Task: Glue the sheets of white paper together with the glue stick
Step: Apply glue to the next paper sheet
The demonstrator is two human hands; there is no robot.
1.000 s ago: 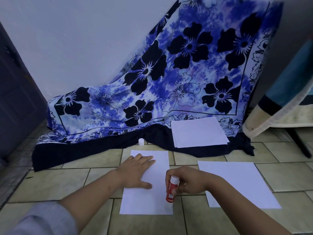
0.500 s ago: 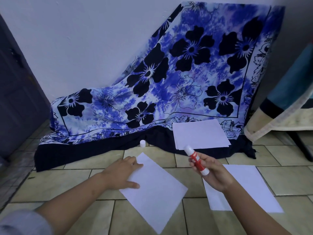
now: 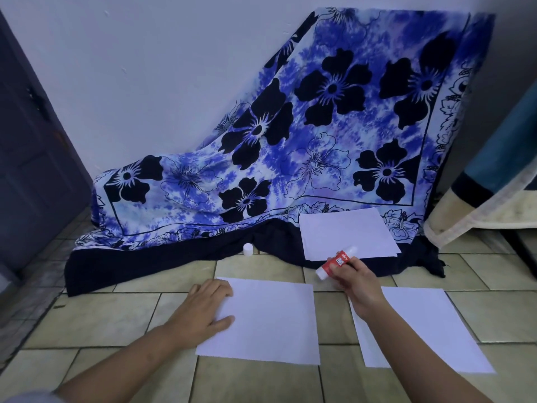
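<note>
White paper [image 3: 270, 321] lies on the tiles under my flat, open left hand [image 3: 203, 309], my right hand [image 3: 354, 283] grips the uncapped glue stick [image 3: 337, 261] above it, so I judge spreading glue comes next

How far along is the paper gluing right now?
Early on. The cap is already off, standing by the cloth. The right hand holds the glue stick in the air; the left hand rests on one sheet. That sheet and the second sheet lie apart, unjoined.
</note>
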